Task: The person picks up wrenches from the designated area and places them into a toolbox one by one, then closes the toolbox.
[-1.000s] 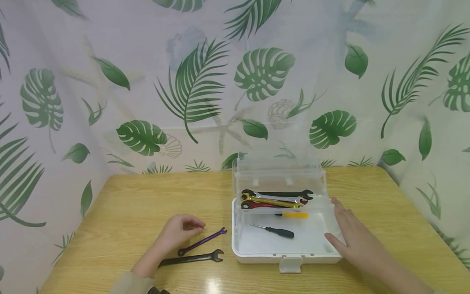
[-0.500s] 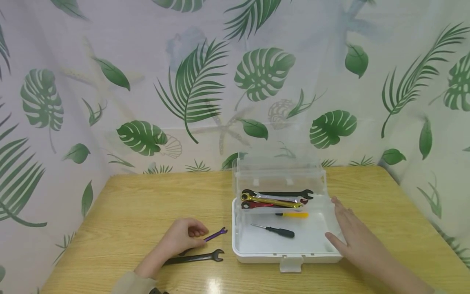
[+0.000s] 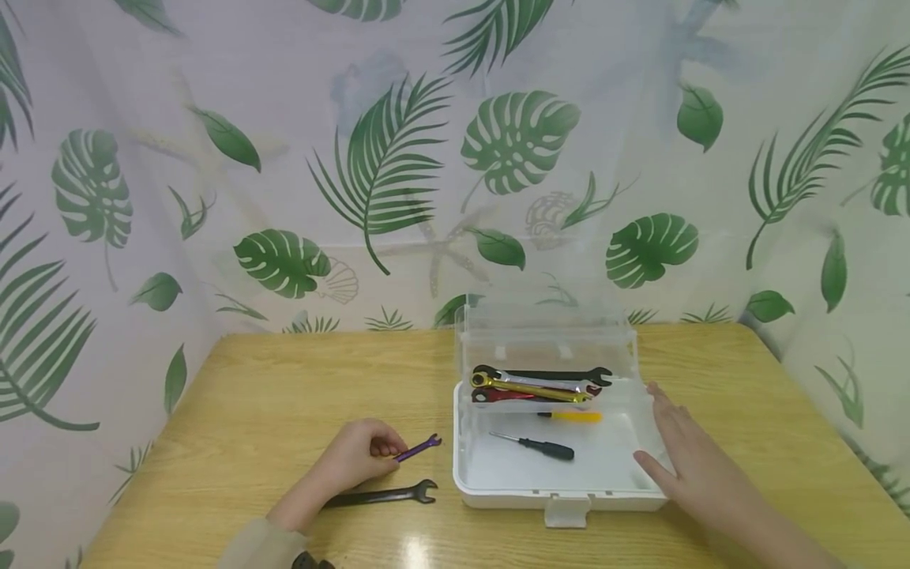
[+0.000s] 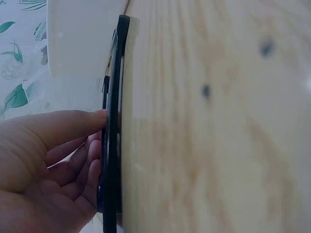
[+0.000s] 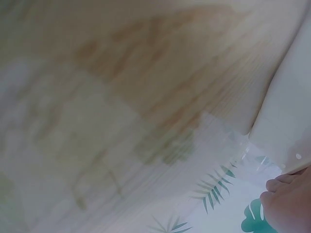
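A: What is the left hand (image 3: pixel 364 456) holding?

B: It is pinching the slim, glossy purple metal wrench (image 3: pixel 418 450), the thumb and curled fingers closing around its shaft. The forked head is sticking out past the fingertips, pointing towards the shallow white plastic box (image 3: pixel 498 501) with the clear lid (image 3: pixel 547 348).

A: And the other end?

B: In the head view the hand is covering it. In the left wrist view the purple shaft is running on behind the long, flat black metal wrench (image 3: pixel 384 496), which is partly blocking the grip. I am not able to tell whether the purple one is resting on the light wooden table (image 3: pixel 284 379) or rising off it.

A: How are you expecting it to handle?

B: I am guessing light and fully stiff, hardly fragile. Its smooth finish is probably making it a little slippery, and its thinness is giving the fingertips little to catch.

A: So where would you be gripping?

B: I would be choosing the middle of the shaft, thumb opposite fingers, so neither end is dipping. Holding nearer one end would probably be letting it swivel. The black wrench is lying just nearer the person, so I would be watching for fingers brushing it.

A: The right hand (image 3: pixel 690 466)?

B: It is gripping nothing; its fingers are stretching along the box's right side, well apart from the purple wrench.
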Demonstrator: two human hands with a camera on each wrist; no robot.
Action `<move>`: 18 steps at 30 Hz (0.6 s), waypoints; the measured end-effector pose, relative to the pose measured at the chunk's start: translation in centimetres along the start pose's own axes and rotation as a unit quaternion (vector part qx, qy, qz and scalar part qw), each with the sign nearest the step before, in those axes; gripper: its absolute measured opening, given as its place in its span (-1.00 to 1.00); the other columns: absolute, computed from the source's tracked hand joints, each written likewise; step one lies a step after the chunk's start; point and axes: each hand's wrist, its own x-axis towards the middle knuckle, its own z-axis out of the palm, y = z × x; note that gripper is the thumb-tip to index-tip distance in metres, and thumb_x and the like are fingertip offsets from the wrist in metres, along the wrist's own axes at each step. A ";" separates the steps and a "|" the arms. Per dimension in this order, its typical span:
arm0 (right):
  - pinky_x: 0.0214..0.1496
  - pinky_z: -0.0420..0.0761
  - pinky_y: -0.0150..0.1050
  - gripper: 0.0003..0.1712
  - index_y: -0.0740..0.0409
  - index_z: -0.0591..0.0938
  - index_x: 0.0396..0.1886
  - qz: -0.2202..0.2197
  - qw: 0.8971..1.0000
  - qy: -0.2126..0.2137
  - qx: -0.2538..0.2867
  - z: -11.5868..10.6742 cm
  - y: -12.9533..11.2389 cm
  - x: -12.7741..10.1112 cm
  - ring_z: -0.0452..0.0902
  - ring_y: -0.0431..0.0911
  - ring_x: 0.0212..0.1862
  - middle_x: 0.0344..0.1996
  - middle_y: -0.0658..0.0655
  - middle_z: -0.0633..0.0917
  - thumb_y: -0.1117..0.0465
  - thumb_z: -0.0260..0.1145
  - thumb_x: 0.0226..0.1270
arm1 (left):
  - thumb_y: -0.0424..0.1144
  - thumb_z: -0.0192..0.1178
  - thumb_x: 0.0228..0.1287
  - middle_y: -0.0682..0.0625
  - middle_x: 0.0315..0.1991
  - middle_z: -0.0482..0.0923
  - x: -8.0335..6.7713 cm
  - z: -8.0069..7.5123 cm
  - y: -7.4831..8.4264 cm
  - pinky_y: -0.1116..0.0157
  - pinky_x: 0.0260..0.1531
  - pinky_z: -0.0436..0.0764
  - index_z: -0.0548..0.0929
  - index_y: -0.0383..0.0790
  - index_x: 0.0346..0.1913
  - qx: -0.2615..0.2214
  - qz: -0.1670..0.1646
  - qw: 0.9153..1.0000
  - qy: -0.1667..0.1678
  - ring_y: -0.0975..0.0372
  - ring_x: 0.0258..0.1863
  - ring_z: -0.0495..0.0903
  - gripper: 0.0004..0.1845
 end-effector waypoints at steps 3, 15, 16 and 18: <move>0.50 0.25 0.52 0.09 0.40 -0.11 0.71 0.003 1.000 -0.002 -0.001 0.1 -0.1 0.1 0.12 0.55 0.56 0.71 0.41 0.00 -0.14 0.22 0.62 | -0.53 0.51 0.13 0.01 -0.35 0.71 0.0 0.0 0.0 0.48 -0.34 0.57 0.83 -0.29 -0.24 0.006 -0.003 1.000 0.007 0.36 -0.36 0.54 -0.84; 0.50 0.25 0.51 0.08 0.41 -0.10 0.71 -0.012 1.000 0.015 0.009 0.4 0.2 -0.2 0.12 0.54 0.57 0.71 0.41 0.02 -0.09 0.25 0.61 | -0.46 0.54 0.14 0.06 -0.44 0.70 0.4 0.8 0.4 0.48 -0.40 0.58 0.83 -0.24 -0.33 0.032 -0.037 0.998 0.036 0.32 -0.42 0.58 -0.90; 0.50 0.25 0.51 0.08 0.41 -0.11 0.71 -0.012 1.000 0.016 0.010 0.4 0.2 -0.2 0.12 0.54 0.57 0.71 0.41 0.02 -0.10 0.25 0.61 | -0.46 0.54 0.15 0.06 -0.43 0.70 0.4 0.8 0.4 0.48 -0.40 0.58 0.83 -0.25 -0.34 0.030 -0.038 0.998 0.036 0.31 -0.42 0.58 -0.91; 0.50 0.25 0.51 0.08 0.40 -0.11 0.71 -0.014 1.000 0.017 0.014 0.4 0.3 -0.2 0.12 0.54 0.57 0.71 0.40 0.02 -0.10 0.24 0.61 | -0.48 0.52 0.16 0.05 -0.43 0.70 0.4 0.9 0.3 0.47 -0.41 0.58 0.82 -0.26 -0.34 0.028 -0.037 0.998 0.038 0.30 -0.42 0.57 -0.91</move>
